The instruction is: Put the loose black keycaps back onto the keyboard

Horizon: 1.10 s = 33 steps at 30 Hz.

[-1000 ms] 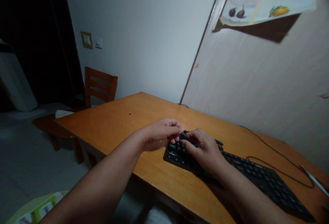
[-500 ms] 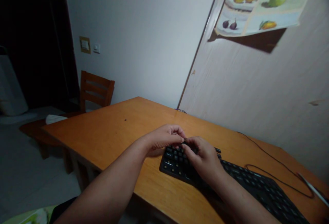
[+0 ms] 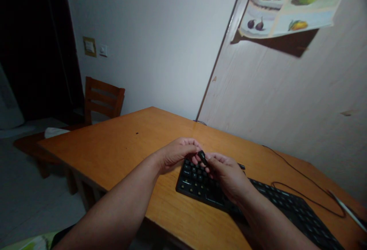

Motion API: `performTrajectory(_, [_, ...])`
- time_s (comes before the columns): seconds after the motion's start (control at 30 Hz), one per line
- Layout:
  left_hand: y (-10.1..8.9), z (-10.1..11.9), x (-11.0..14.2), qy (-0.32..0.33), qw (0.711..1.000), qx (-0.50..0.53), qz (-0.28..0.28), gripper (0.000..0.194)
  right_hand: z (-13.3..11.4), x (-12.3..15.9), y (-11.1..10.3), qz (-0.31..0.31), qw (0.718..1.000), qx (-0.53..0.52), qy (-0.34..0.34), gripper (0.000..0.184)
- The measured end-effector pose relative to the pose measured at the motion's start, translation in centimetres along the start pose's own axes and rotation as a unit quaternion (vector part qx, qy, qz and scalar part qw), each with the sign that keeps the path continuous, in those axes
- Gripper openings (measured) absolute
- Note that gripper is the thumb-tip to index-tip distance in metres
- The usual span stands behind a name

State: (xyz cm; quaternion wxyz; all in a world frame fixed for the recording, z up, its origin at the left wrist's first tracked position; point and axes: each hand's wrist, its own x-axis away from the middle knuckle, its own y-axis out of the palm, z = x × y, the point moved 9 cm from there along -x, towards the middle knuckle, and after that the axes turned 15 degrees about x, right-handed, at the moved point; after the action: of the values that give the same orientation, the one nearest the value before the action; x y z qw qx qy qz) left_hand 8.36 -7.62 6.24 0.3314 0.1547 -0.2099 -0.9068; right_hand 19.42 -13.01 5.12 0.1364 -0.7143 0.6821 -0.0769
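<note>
A black keycap (image 3: pixel 202 157) with a small pale marking is pinched between both hands, just above a black keyboard (image 3: pixel 197 193). My left hand (image 3: pixel 182 152) has its thumb and fingers closed at the cap's upper left end. From the right, the fingertips of my right hand (image 3: pixel 228 170) grip its other side. Along the keyboard's near left corner, several spots show small light dots where caps are off. My right hand and forearm hide the keyboard's middle part.
The keyboard rests on a wooden table (image 3: pixel 160 204). A dark cable (image 3: pixel 301 192) and a thin white stick-like object (image 3: pixel 346 210) lie to the right. A tiny dark bit (image 3: pixel 137 133) lies at the left, and a wooden chair (image 3: pixel 104 97) stands beyond.
My hands have risen slightly off the keyboard and drawn apart a little, and the keycap between them now shows plainly. The camera view has shifted slightly.
</note>
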Motion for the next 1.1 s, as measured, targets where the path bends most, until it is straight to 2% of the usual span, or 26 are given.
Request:
performTrajectory(0.2, [-0.1,-0.2,-0.1,-0.009,1.000,-0.001,0.005,0.016,-0.1,0.0,0.1,0.005,1.000,0.000,0.007,0.035])
performTrajectory(0.33, [-0.3,-0.2,0.1,-0.001,1.000,0.000,0.019,0.020,-0.2,-0.1,-0.5,0.054,0.997,0.052,-0.006,0.039])
performTrajectory(0.43, [-0.4,-0.1,0.2,0.009,1.000,0.000,0.019,0.022,-0.9,0.1,-1.1,0.097,0.986,0.128,-0.051,0.037])
performTrajectory(0.5, [-0.4,-0.1,0.3,0.012,1.000,-0.004,0.018,0.022,-1.9,0.5,-1.3,0.127,0.960,0.227,-0.105,0.028])
performTrajectory(0.6, [-0.4,0.0,0.3,0.012,1.000,-0.014,0.020,0.022,-3.6,1.4,-1.2,0.167,0.886,0.390,-0.187,0.016])
performTrajectory(0.67, [-0.4,0.0,0.3,0.013,1.000,-0.016,0.022,0.022,-4.4,2.0,-1.1,0.186,0.846,0.446,-0.225,0.013])
performTrajectory(0.77, [-0.6,0.0,0.3,0.016,1.000,-0.016,0.022,0.023,-5.1,2.5,-1.1,0.200,0.817,0.481,-0.246,0.010])
performTrajectory(0.93, [-0.8,-0.3,0.2,0.009,1.000,-0.024,0.012,0.023,-5.5,2.8,-0.8,0.196,0.800,0.507,-0.254,0.011])
performTrajectory(1.1, [-0.9,0.3,0.4,0.026,0.999,-0.028,0.025,0.020,-5.2,2.4,-1.2,0.184,0.825,0.481,-0.233,0.007])
